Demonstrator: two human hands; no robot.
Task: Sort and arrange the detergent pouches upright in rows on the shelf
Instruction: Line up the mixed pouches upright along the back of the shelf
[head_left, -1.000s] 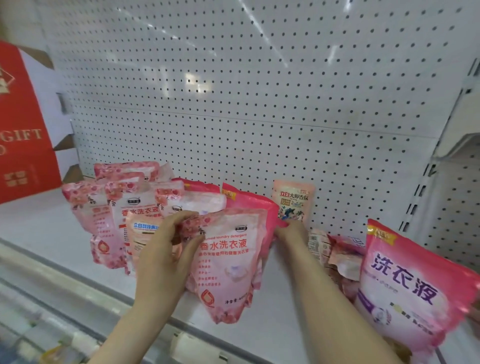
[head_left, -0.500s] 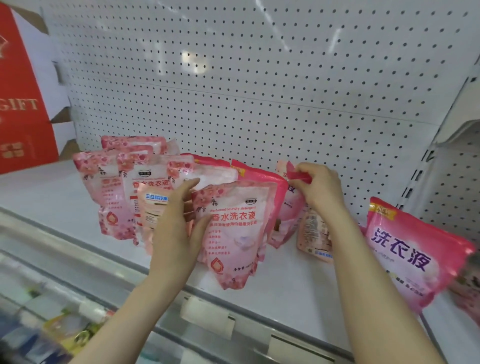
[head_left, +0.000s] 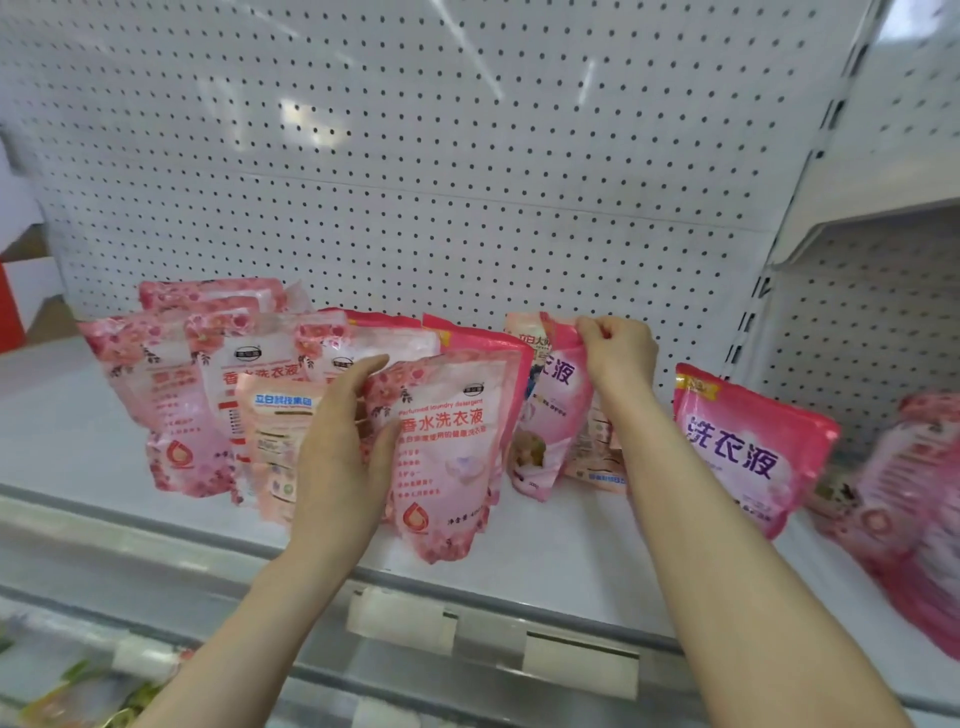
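- Shelf (head_left: 571, 540) is white with a pegboard (head_left: 467, 182) behind it. I see pouches spread across it from 9 to 3 o'clock.
- Left hand (head_left: 343, 441), just below centre, grips the front pouch (head_left: 452, 447). Its fingers curl over the top left corner and the thumb presses on the face.
- Front pouch is floral pink and sits nearest the shelf edge. Its bottom is on the shelf and it leans back against the pouches behind.
- Right hand (head_left: 618, 353), at 2 o'clock of the front pouch, pinches the top corner of the pink pouch (head_left: 556, 405), fingers tightly curled.
- Pink pouch has purple characters and stands just beside the front pouch, partly hidden behind it. It is slightly tilted, with its lower end on the shelf.
- Small pouch (head_left: 519, 338), peach, shows behind the pink pouch at its 11 o'clock, near the pegboard.
- Left pouches (head_left: 166, 395), floral, are overlapping and roughly upright at 9 o'clock. A peach pouch (head_left: 275, 431) stands in front of them, its right edge covered by the left hand.
- Big pouch (head_left: 748, 447), at 3 o'clock, is tilted and stands apart from the pink pouch.
- Far pouches (head_left: 914, 493), at the right edge, are blurred, so I cannot tell how they sit.
- Rail (head_left: 467, 623), at 6 o'clock, carries clear tag holders.
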